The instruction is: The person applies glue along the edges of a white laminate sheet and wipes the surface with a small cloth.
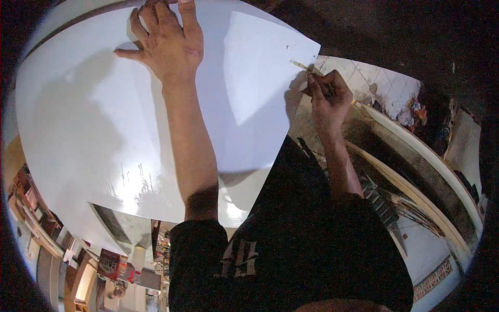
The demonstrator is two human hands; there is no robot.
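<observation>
A large white glossy panel (pixel 249 67) spreads out in front of me. My left hand (pixel 169 41) is at its far part, fingers spread and resting on the surface; some fingertips run up to the picture's top edge. At the panel's right edge, near its far right corner, my right hand (pixel 330 96) is closed in a pinch. A thin yellowish strip (pixel 299 64) sticks out from its fingertips and lies over the panel; its kind is too small to make out. A small dark mark (pixel 288 47) shows on the panel beyond the strip.
Long curved-looking boards (pixel 423 140) stand on the right, by a dark ridged object (pixel 380 200). Litter (pixel 416 112) lies near the tiled surface (pixel 384 83). At lower left are a dark red can (pixel 109 264), a pale bottle (pixel 138 258) and wooden pieces (pixel 86 281).
</observation>
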